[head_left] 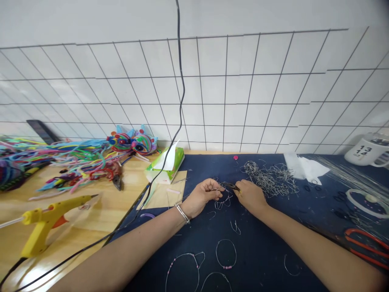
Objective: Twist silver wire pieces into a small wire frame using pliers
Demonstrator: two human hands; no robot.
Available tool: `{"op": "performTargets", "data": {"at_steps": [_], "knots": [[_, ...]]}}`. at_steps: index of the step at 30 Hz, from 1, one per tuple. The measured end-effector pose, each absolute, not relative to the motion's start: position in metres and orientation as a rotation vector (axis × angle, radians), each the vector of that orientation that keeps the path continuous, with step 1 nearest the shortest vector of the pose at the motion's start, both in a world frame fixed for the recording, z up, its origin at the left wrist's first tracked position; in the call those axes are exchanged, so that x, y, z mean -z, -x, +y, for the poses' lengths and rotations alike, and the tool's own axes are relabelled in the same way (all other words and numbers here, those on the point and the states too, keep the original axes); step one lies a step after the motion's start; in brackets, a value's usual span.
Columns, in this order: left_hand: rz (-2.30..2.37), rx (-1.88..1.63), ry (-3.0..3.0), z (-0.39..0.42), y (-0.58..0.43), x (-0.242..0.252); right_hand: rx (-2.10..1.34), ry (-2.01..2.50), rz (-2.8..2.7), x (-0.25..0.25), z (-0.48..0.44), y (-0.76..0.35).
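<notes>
Both my hands rest on a dark blue cloth (261, 251) in the middle of the view. My left hand (202, 197), with a silver bangle on the wrist, pinches a thin wire piece (223, 199) bent into loops. My right hand (249, 196) is closed around small dark pliers (232, 186) whose tip meets the wire between the two hands. Nearer to me on the cloth lie several wire rings (226, 253), some strung with pink beads.
A tangle of loose wire (270, 176) lies behind my right hand. A green tissue pack (167, 164) and a yellow glue gun (45, 221) sit to the left, with coloured pipe cleaners (69, 160) beyond. Red scissors (364, 243) and a white mug (369, 151) are at the right.
</notes>
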State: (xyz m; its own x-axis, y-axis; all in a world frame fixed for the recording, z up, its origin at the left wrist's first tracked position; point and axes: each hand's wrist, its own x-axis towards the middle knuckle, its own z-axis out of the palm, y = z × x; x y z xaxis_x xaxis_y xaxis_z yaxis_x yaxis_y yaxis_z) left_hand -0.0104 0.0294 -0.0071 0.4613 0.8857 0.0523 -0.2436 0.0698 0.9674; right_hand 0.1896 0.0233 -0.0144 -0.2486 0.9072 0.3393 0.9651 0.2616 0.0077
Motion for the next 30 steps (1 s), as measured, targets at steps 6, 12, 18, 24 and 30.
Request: {"op": "performTargets", "data": {"at_steps": [6, 12, 18, 24, 30], "knots": [[0.674, -0.956, -1.204, 0.0289, 0.0096, 0.0055, 0.282, 1.759, -2.272, 0.0116, 0.0213, -0.189], [0.678, -0.957, -1.194, 0.0293, 0.0093, 0.0042, 0.281, 1.759, -2.276, 0.0099, 0.0218, -0.189], [0.681, -0.954, -1.183, 0.0304, 0.0095, 0.0055, 0.274, 1.75, -2.279, 0.0099, 0.022, -0.1895], [0.695, -0.961, -1.165, 0.0298, 0.0079, 0.0057, 0.268, 1.728, -2.273, 0.0103, 0.0216, -0.1908], [0.696, -0.953, -1.139, 0.03, 0.0083, 0.0055, 0.267, 1.699, -2.271, 0.0112, 0.0216, -0.1925]]}}
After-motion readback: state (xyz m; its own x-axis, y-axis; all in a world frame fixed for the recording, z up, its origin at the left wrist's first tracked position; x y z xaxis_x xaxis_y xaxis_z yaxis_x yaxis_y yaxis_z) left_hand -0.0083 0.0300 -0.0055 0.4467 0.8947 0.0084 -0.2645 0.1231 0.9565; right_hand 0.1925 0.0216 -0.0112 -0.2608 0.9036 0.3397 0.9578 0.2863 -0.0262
